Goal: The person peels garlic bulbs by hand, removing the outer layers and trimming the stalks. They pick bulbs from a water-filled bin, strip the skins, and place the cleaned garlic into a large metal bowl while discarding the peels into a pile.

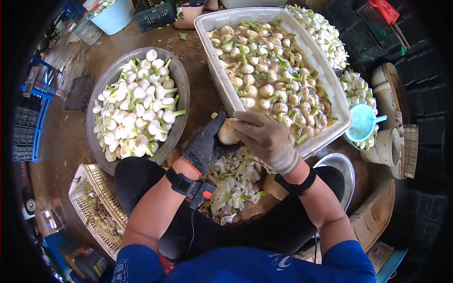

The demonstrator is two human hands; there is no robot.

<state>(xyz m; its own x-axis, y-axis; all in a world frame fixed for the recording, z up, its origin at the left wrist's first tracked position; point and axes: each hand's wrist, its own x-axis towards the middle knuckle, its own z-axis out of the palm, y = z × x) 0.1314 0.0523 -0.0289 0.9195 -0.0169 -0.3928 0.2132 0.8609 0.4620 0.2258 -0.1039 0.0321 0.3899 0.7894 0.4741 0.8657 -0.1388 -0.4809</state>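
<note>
My left hand [206, 144], in a dark glove, and my right hand [265, 137], in a dirty light glove, meet in front of me around one pale garlic bulb [228, 132]. Both hands grip it, the right from above, the left from below. The bulb sits just over the near rim of a white rectangular tub [218, 80] filled with unpeeled, muddy garlic bulbs with green stalks. To the left, a round grey basin [180, 75] holds several clean white bulbs. A heap of peeled skins and stalks [234, 181] lies between my knees.
A white slatted crate [89, 186] with scraps lies at lower left. A metal bowl [340, 166] sits by my right knee. At right are more white bulbs, a turquoise scoop [362, 121], buckets and dark crates. A blue bucket [113, 16] stands at the far left.
</note>
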